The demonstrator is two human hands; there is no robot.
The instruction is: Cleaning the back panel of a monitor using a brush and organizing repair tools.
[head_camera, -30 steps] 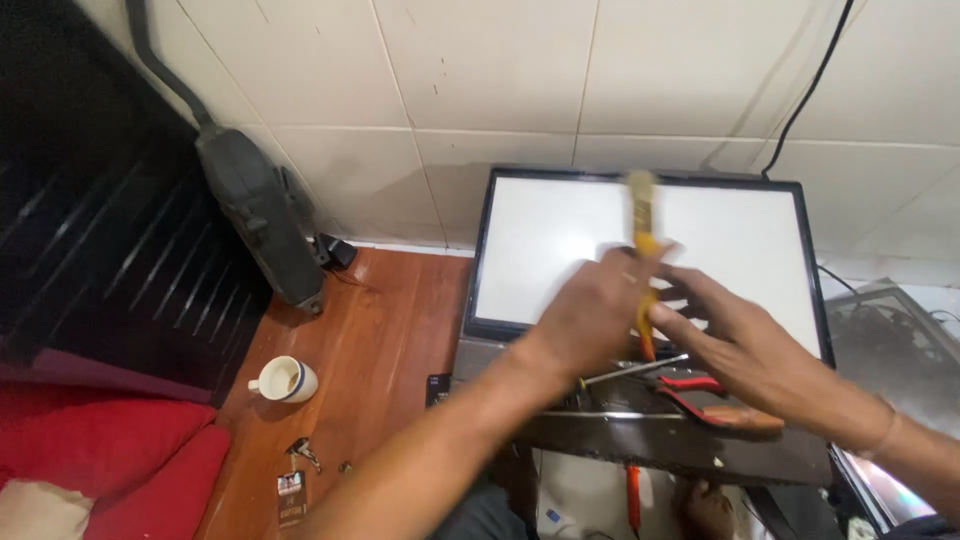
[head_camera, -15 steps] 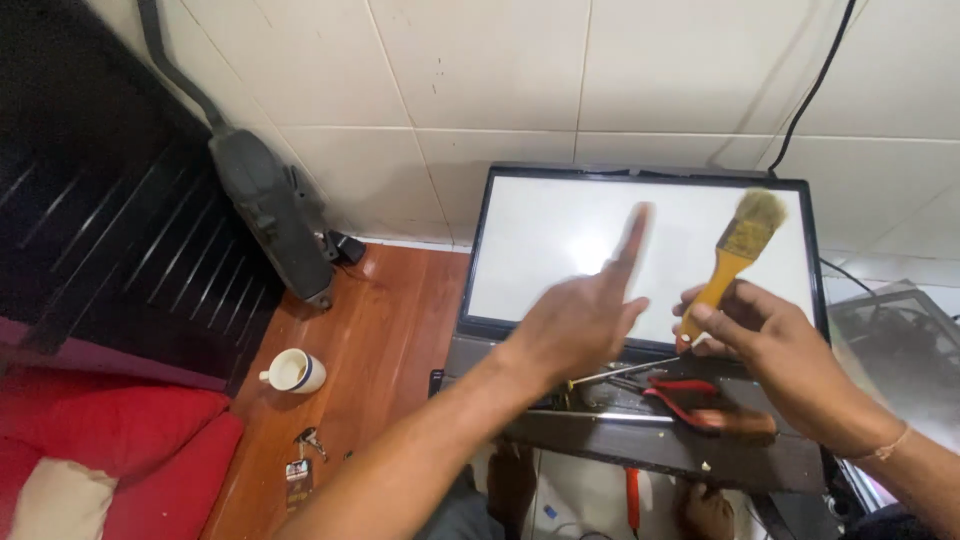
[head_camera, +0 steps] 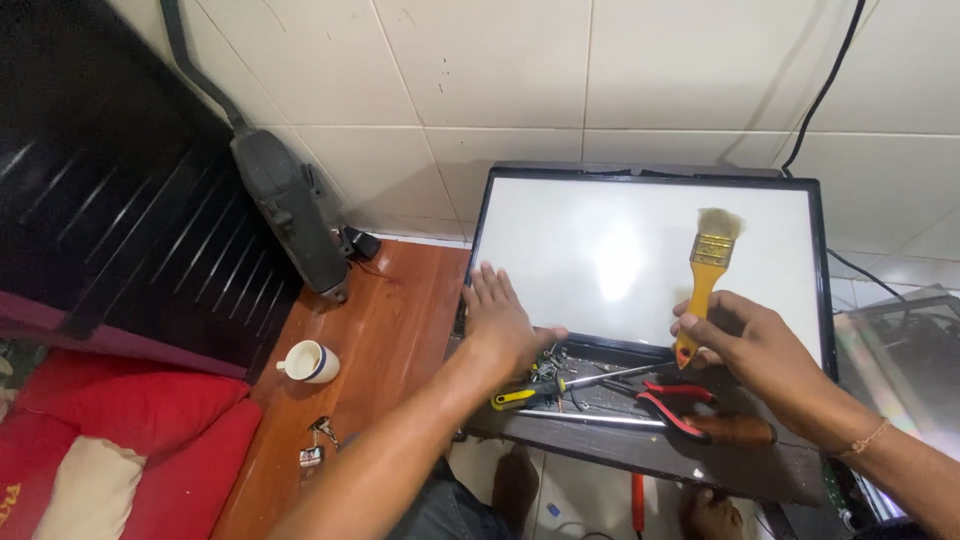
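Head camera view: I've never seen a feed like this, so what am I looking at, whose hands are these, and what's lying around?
This is one picture from a camera worn on a person's head, looking down at their own two bare hands; there is no machine. The right hand holds a yellow-handled paintbrush upright in front of a white flat panel in a black frame that leans toward the tiled wall. The left hand lies open and flat at the panel's lower left edge. On the dark ledge below lie a yellow-and-black screwdriver, red-handled pliers and a brown wooden handle. To the left, on a wooden table, stand a white cup and some keys.
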